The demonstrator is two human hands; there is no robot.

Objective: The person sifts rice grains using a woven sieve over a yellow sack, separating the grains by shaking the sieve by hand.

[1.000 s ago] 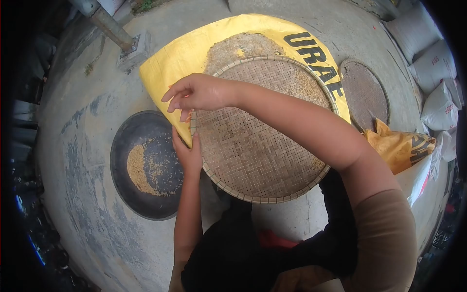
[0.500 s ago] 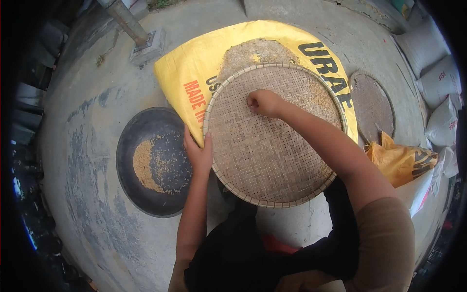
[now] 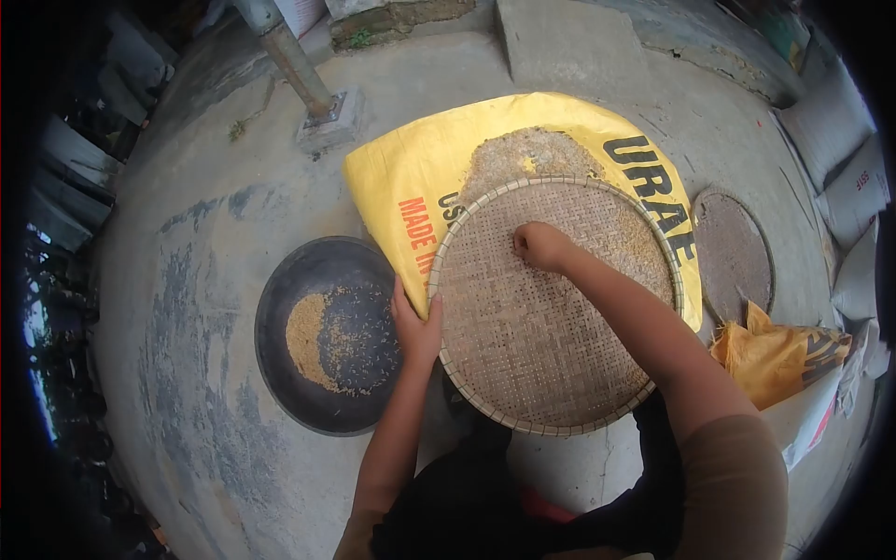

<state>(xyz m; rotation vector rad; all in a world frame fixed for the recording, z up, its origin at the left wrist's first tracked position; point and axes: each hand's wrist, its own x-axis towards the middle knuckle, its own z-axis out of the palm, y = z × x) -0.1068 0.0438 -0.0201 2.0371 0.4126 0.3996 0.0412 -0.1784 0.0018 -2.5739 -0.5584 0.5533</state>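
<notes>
Under R hand [image 3: 543, 248], closed w/ contents unclear, lies woven tray [image 3: 532, 359]; L hand [image 3: 419, 327] grips its L rim [image 3: 445, 366].

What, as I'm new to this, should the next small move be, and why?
Perhaps lift the right hand away from the woven tray: its fingers look curled together there, any contents hidden, while the left hand holds the tray.

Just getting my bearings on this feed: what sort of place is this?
Probably a yard or work area for handling grain; I can't tell whether it is roofed. Signs: bare concrete floor, bulky white sacks along the right side, and what looks like grain on a woven tray.
</notes>
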